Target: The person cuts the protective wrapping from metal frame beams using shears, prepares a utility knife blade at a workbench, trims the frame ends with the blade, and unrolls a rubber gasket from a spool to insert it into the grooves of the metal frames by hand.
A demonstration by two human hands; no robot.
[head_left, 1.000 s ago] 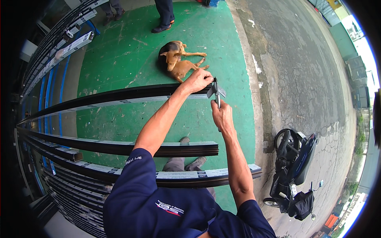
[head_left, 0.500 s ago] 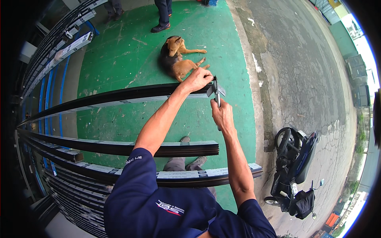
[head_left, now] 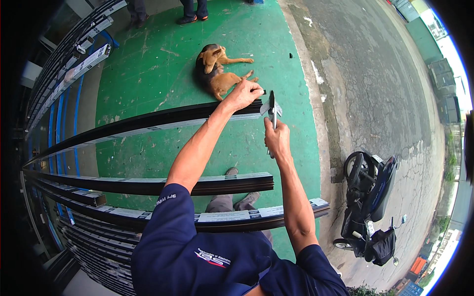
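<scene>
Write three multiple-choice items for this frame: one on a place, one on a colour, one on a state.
1. Where does the left hand rest?
A. on the end of the top black bar
B. on the scooter
C. on the dog

2. What colour is the painted floor under the dog?
A. red
B. green
C. yellow

3. How is the right hand?
A. flat and empty
B. closed around the handle of a tool held at the bar's end
C. inside a pocket

Key: 1 A, its fingers lie on the bar's end; 2 B, the floor is green beside the grey road; 3 B, the fist grips the handle and the tool's metal head meets the bar end.
</scene>
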